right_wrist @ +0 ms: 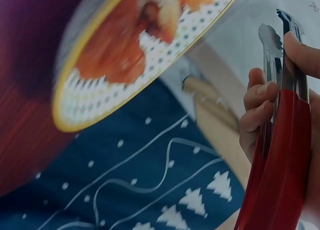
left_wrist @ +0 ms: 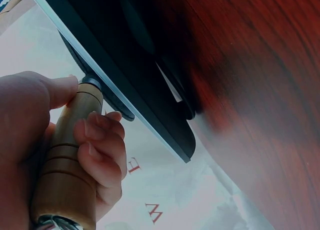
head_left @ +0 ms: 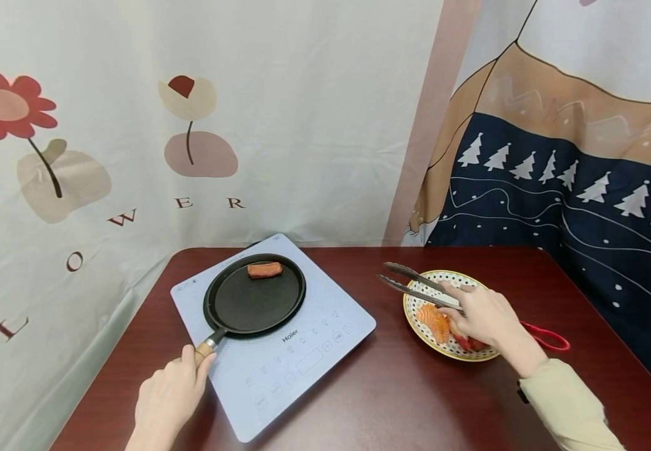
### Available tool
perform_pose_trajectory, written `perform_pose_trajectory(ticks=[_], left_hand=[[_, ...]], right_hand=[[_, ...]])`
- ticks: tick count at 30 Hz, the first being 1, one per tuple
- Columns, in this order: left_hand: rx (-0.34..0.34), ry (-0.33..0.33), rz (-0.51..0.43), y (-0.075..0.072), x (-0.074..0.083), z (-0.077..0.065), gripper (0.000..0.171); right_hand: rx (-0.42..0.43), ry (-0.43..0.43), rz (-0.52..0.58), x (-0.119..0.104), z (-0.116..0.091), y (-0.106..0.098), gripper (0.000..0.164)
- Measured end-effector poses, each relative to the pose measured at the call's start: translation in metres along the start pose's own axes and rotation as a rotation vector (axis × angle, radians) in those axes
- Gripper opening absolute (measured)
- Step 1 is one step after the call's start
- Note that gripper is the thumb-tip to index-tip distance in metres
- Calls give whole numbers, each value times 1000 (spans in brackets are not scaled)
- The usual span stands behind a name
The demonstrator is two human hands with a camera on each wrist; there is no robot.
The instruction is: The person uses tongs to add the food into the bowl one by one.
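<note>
My left hand (head_left: 170,391) grips the wooden handle (left_wrist: 67,150) of a black frying pan (head_left: 252,307), fingers and thumb wrapped round it in the left wrist view. One sausage (head_left: 265,270) lies towards the far side of the pan. The pan sits on a pale induction cooktop (head_left: 314,363). Over a dotted, yellow-rimmed plate (head_left: 414,322), my right hand (head_left: 486,313) holds metal tongs (head_left: 410,274) with red handles (right_wrist: 285,150). Their tips point left, apart, with nothing between them. An orange, white-striped piece like salmon (head_left: 434,321) and redder food lie on the plate, partly hidden by the hand.
Both the cooktop and the plate stand on a dark red-brown table (head_left: 404,401). Behind the table hangs a pale cloth (head_left: 314,156) with printed flowers and letters. A navy cloth with white trees (head_left: 528,200) hangs at the right.
</note>
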State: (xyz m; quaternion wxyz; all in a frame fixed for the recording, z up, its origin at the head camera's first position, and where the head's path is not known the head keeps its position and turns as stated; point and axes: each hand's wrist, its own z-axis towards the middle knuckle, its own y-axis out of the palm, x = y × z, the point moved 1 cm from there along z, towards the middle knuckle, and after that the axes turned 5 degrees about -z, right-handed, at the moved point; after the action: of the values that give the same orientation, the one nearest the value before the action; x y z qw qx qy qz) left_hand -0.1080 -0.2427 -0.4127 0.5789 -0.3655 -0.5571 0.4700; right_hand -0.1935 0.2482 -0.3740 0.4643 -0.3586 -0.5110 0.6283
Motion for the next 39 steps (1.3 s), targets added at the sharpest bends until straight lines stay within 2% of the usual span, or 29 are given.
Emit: perform_pose_trajectory(ticks=[9, 21, 31, 39], left_hand=[[9, 2, 2, 1, 0, 1, 41], [36, 14, 5, 0, 1, 0, 39], [96, 36, 6, 2, 1, -2, 38], [82, 29, 7, 1, 1, -3, 38]], right_hand=[[-7, 25, -48, 42, -30, -15, 52], [-114, 91, -68, 79, -58, -26, 59], [-258, 197, -90, 85, -69, -20, 66], [-350, 246, -50, 81, -70, -15, 74]])
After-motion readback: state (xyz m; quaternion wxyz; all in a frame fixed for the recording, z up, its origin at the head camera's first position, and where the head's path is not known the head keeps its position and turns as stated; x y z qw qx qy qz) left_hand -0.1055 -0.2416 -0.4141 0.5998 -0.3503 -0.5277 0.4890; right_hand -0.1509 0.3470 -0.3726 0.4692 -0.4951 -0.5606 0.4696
